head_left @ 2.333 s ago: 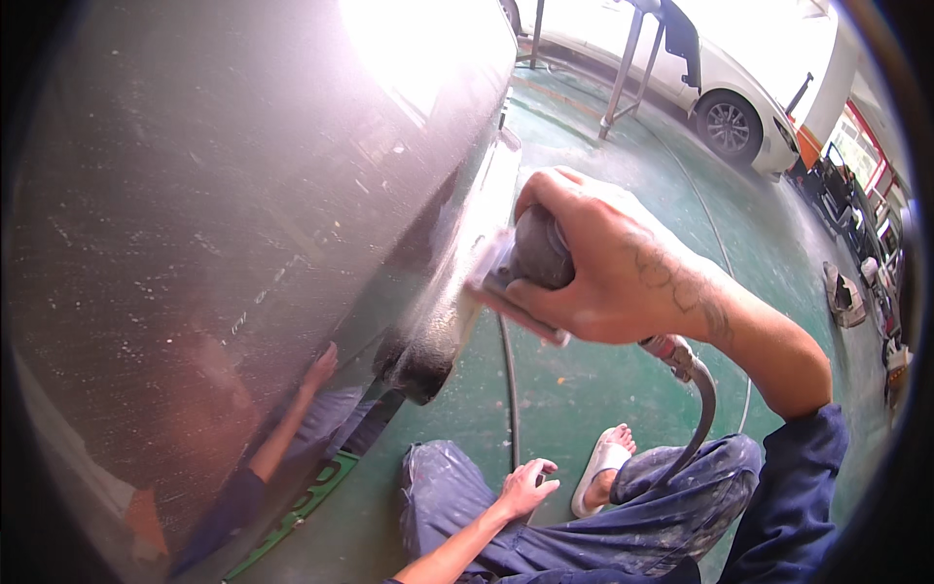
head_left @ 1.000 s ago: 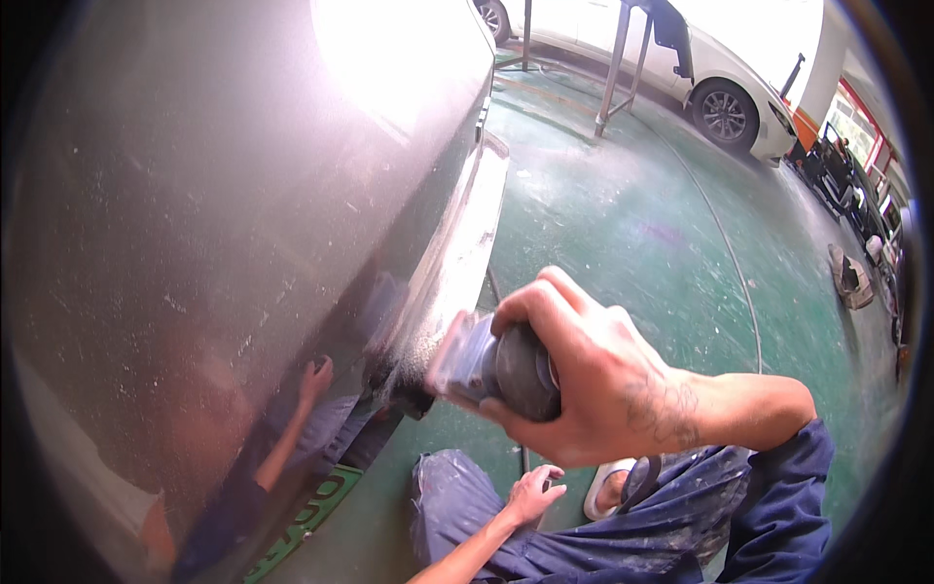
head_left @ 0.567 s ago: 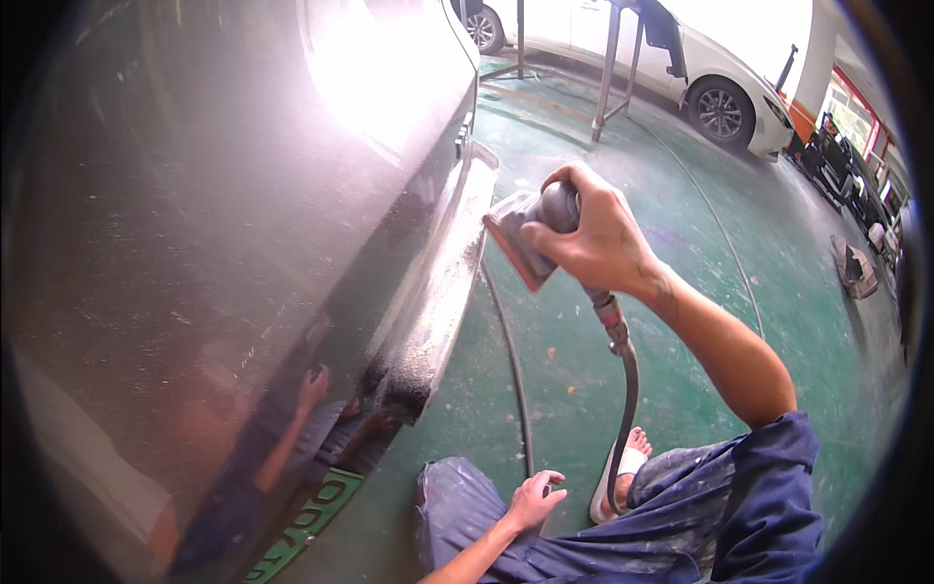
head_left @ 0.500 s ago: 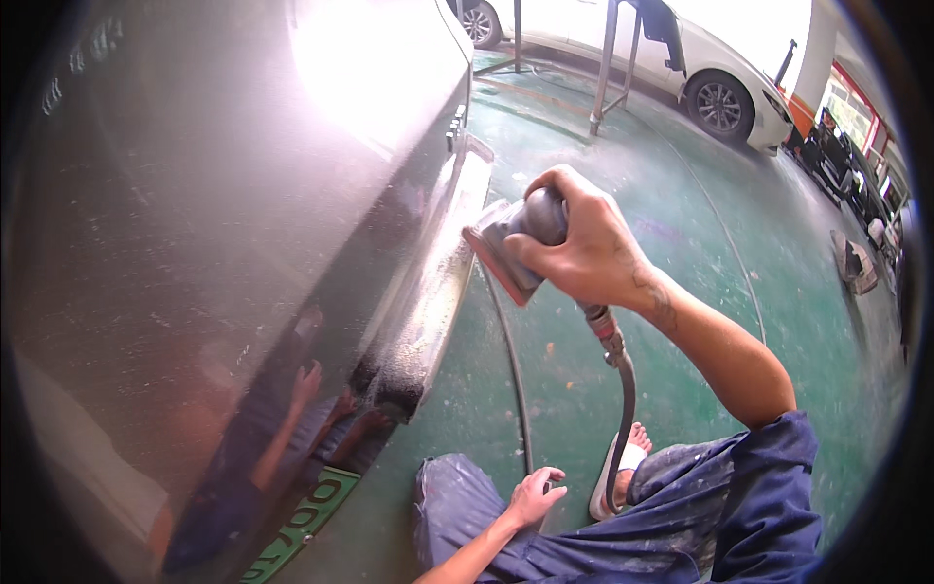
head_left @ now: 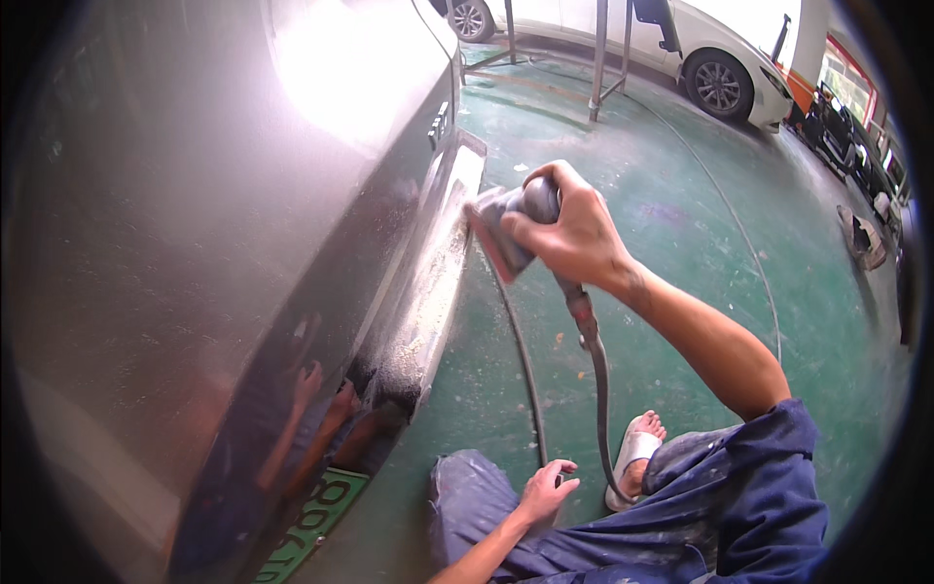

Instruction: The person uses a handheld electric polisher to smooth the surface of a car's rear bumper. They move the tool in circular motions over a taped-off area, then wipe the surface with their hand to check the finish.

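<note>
My right hand (head_left: pixel 582 234) is wrapped round the rounded top of a grey pneumatic sander (head_left: pixel 511 216). The sander is tilted, its reddish flat pad facing the car's lower edge. Its pad tip is at the outer side of the dusty sill (head_left: pixel 428 302); I cannot tell whether they touch. An air hose (head_left: pixel 601 389) hangs from the sander's fitting and runs down toward my foot. My left hand (head_left: pixel 548 492) rests by my knee, fingers loosely bent and apart, with no held thing showing. A second dark hose (head_left: pixel 530 380) runs along the floor up to it.
The dark glossy car body (head_left: pixel 214 224) fills the left side, with a green plate (head_left: pixel 316 526) low on it. Metal stands (head_left: pixel 597 73) and a white car (head_left: pixel 715 54) are at the back. Parts (head_left: pixel 842 127) lie piled at the far right; a thin hose (head_left: pixel 739 219) crosses the green floor.
The view has shifted slightly. My right hand and the sander have moved a little up and left in the picture, still at the sill. My left hand stays by the knee.
</note>
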Tool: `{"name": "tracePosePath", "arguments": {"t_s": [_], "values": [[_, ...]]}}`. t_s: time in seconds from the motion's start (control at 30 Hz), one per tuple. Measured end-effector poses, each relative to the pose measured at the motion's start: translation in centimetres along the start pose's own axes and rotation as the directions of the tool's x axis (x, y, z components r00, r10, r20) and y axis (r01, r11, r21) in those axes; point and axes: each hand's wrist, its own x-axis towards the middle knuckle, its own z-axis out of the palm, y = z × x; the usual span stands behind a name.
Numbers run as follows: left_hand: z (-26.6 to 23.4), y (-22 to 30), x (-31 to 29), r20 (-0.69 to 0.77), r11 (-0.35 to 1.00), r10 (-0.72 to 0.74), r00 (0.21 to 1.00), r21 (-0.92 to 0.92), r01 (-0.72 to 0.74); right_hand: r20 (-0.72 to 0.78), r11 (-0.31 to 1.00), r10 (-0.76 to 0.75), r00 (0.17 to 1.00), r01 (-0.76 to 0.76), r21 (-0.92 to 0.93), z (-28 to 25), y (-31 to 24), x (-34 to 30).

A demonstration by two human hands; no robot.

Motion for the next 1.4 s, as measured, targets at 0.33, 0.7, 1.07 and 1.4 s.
{"name": "tracePosePath", "arguments": {"t_s": [0.33, 0.7, 1.07, 1.4], "values": [[0.3, -2.9, -0.7, -0.025, 0.974, -0.068, 0.997, -0.217, 0.061, -0.124, 0.902, 0.097, 0.988, -0.034, 0.430, 4.4, -1.7, -7.6], [0.5, -4.2, -0.8, 0.037, 0.969, -0.086, 0.996, -0.229, 0.092, -0.130, 0.885, 0.166, 0.978, -0.090, 0.456, 5.2, -1.7, -8.2], [-0.5, -5.9, -0.7, -0.187, 0.864, -0.214, 0.959, -0.494, 0.097, -0.166, 0.797, 0.201, 0.965, -0.063, 0.600, 6.9, 1.1, -6.4], [-6.2, 3.2, -9.4, -0.678, 0.973, -0.095, 0.729, -0.219, -0.078, -0.278, 0.874, 0.017, 0.961, 0.121, 0.471, 7.3, -0.5, -9.4]]}}
